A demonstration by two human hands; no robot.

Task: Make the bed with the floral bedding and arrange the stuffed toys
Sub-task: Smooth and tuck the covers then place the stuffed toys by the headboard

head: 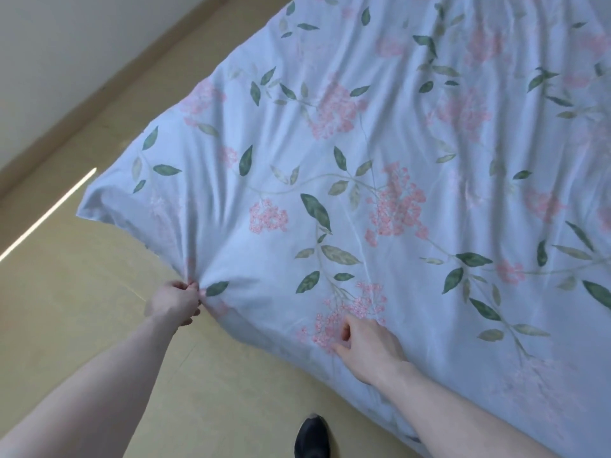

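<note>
A pale blue floral duvet with pink blossoms and green leaves covers the bed and fills most of the view. Its near corner hangs over the floor at the left. My left hand pinches a bunch of the duvet's near edge, and folds radiate from that grip. My right hand lies on top of the duvet further right along the same edge, fingers curled into the fabric with a small pinch of cloth between thumb and fingers. No stuffed toys are in view.
Beige floor runs along the left and near side of the bed. A white wall with a tan skirting board stands at the far left. My dark shoe shows at the bottom, close to the bed's edge.
</note>
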